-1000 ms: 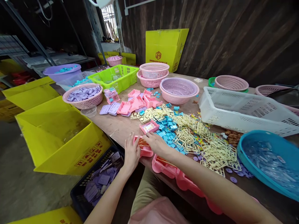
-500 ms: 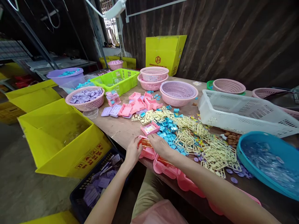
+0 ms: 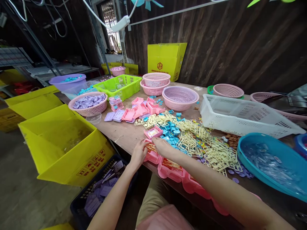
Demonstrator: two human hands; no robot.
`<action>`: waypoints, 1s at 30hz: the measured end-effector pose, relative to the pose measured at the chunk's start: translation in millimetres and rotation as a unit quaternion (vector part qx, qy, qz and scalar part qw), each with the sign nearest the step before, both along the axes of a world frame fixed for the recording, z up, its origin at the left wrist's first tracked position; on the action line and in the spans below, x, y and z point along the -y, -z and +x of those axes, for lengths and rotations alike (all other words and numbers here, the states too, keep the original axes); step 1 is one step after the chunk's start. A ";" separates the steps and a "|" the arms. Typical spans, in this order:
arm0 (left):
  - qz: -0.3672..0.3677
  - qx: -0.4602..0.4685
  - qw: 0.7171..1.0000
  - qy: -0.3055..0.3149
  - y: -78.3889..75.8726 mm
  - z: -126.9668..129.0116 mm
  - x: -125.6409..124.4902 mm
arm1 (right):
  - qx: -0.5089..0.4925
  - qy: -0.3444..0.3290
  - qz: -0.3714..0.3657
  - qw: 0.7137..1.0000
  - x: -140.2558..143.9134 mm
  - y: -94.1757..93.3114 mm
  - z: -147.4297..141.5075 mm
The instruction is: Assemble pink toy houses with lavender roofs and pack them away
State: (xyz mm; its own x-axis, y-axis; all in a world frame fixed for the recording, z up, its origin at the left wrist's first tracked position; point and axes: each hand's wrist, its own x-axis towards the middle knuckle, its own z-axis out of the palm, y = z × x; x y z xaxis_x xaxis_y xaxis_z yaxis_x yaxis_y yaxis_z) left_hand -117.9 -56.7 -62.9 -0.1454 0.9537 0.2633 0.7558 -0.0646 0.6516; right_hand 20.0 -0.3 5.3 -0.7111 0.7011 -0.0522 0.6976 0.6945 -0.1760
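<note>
left hand [image 3: 138, 154] and right hand [image 3: 163, 147] meet on a small pink tray [image 3: 151, 152] at the near edge of the counter [image 3: 124, 134], the left fingers [image 3: 144, 145] curled against its left side, the right fingers [image 3: 157, 142] laid over the top where orange pieces show inside; both hands are closed down onto this tray, though how firmly they grip i cannot tell. just right of the fingers, along the counter's edge, sits a row of more pink trays [image 3: 171, 169], the nearest one touching the held tray. just beyond the fingers lies another little pink tray with a picture card [image 3: 153, 132], and next to it, right of the fingers, a heap of blue tiles [image 3: 171, 131] spilling into a tangle of cream plastic frames [image 3: 211, 150]. farther right of the hands is a blue basin [image 3: 244, 150] holding clear bits, and behind that a white crate [image 3: 240, 115]. well beyond the fingers stand pink baskets [image 3: 179, 95] and a green crate [image 3: 120, 84]; off to the left of the fingers a pink basket of lilac pieces [image 3: 88, 103]. below the left hand, off the counter, a dark crate of lilac lids [image 3: 100, 191] sits beside a yellow box [image 3: 64, 143].
</note>
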 end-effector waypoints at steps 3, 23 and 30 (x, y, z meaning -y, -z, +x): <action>-0.006 -0.005 1.000 0.003 0.7 -0.4 -2.0 | -0.017 0.004 0.014 1.000 7.1 3.2 -2.7; 0.004 -0.088 0.995 0.051 -22.8 -13.0 -20.6 | -0.099 0.028 0.079 0.992 11.7 31.2 -0.6; 0.012 -0.191 0.972 0.139 -41.1 -8.7 -30.1 | -0.198 0.075 0.085 0.974 20.6 -5.2 49.2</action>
